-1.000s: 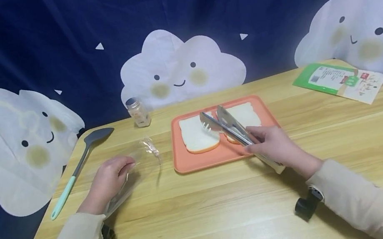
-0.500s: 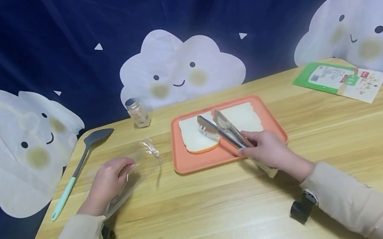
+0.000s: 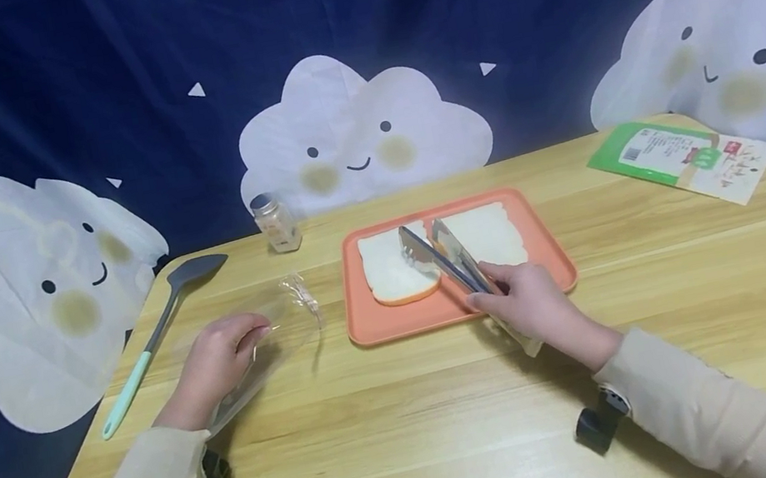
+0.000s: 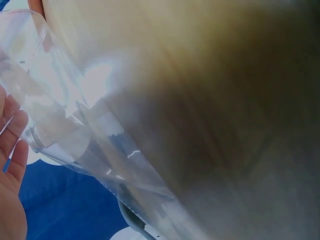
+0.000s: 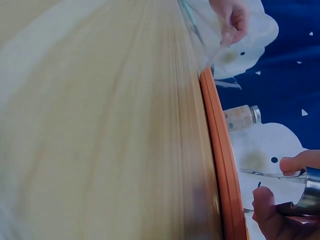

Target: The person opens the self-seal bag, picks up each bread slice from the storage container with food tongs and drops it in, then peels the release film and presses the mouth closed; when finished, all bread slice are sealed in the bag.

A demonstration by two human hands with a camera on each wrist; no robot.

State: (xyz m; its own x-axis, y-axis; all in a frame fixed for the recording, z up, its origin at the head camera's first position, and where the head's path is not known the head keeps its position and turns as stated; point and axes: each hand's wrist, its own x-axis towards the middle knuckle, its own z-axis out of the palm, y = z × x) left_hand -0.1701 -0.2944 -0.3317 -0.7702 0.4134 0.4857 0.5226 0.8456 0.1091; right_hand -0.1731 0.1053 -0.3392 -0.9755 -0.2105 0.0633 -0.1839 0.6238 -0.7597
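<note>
In the head view my left hand (image 3: 220,366) pinches a clear plastic bag (image 3: 286,331) above the table, left of an orange tray (image 3: 406,328). That bag (image 4: 107,132) fills much of the left side of the left wrist view. Two slices of white bread lie side by side on the tray, a left slice (image 3: 387,265) and a right slice (image 3: 494,234). My right hand (image 3: 532,303) grips metal tongs (image 3: 444,264) over the tray's front edge. The tongs' arms stand apart, one tip over the left slice, the other near the right slice's inner edge. Nothing shows between the tips.
A spatula (image 3: 137,387) with a mint handle lies at the table's left edge. Behind the bag stands a small clear jar (image 3: 279,227) with a dark lid. A green and white packet (image 3: 682,159) lies at the back right. A dark cloud-print cloth hangs behind.
My right hand has shifted left with the tongs, whose tips have moved little overall and stay over the tray. The left hand and bag look the same.
</note>
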